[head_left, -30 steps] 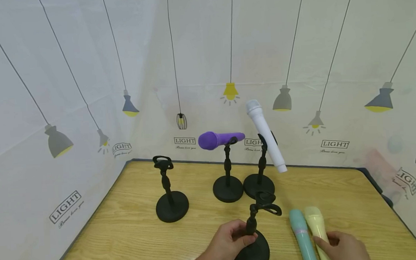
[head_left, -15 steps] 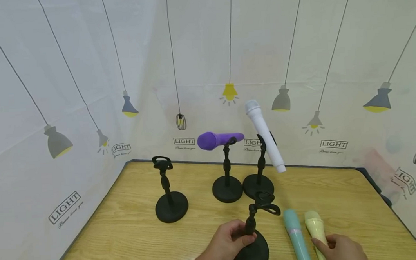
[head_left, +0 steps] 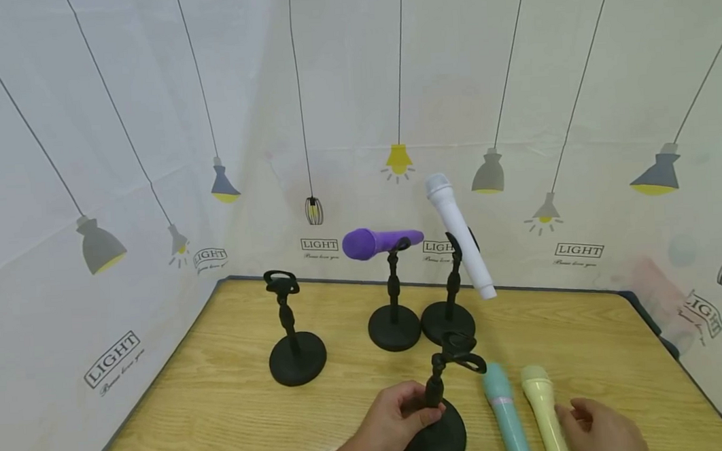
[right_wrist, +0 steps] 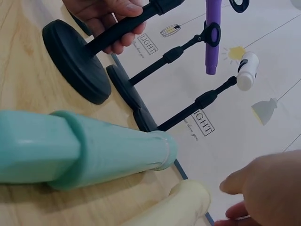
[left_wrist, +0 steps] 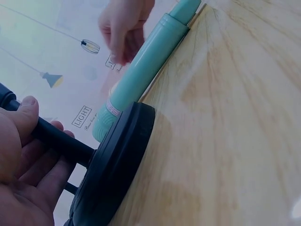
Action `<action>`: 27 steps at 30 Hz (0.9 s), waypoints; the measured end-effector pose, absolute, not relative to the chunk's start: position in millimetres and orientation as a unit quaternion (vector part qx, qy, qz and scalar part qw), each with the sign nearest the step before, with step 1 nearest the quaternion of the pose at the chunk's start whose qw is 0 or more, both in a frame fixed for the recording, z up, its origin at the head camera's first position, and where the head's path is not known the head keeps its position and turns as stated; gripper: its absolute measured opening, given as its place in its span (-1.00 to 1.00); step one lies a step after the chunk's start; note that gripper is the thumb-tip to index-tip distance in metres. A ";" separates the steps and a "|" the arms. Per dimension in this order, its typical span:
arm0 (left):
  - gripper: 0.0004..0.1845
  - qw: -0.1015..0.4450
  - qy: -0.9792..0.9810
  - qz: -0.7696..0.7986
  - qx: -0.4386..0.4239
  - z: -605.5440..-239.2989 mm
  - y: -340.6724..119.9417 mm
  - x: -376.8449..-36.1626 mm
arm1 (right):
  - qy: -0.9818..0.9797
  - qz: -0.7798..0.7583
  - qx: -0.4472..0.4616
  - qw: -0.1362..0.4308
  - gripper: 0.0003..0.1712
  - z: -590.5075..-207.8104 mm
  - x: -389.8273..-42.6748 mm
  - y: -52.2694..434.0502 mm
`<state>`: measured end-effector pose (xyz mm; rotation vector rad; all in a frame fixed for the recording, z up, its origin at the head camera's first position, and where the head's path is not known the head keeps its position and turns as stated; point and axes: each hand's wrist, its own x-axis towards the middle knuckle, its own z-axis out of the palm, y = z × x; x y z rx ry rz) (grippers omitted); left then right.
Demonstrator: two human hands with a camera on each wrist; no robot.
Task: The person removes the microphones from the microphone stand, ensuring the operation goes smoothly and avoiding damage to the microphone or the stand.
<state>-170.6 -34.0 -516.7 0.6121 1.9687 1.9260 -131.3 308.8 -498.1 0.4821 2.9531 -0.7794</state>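
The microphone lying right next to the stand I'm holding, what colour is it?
Teal microphone, with a pale band near its head; the head view shows it best.

- A staged recording booth, not a lived-in room: a white backdrop cloth printed with hanging lamps and the word "LIGHT" closes in three sides.
- A wood-grain table fills the floor of it.
- Only props are set out: toy microphones and black desk stands.

"LIGHT" labels, printed repeatedly on backdrop sheet (small script illegible)
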 end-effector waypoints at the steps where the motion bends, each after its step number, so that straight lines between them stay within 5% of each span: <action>1: -0.77 0.158 0.690 0.673 0.214 -516.8 -34.1 -170.6 | 0.956 -0.254 0.145 0.014 -0.33 -495.3 -131.5 307.7; 12: -0.80 0.160 0.699 0.667 0.204 -518.3 -34.7 -171.7 | 0.929 -0.356 0.035 -0.096 -0.68 -475.3 -124.1 264.1; 22: -0.80 0.156 0.704 0.663 0.202 -516.8 -34.8 -171.7 | 0.863 -0.503 0.007 -0.032 -0.64 -467.4 -133.3 224.2; 27: -0.79 0.157 0.706 0.660 0.202 -518.0 -35.3 -172.0 | 0.834 -0.544 -0.049 -0.071 -0.70 -469.7 -135.5 201.6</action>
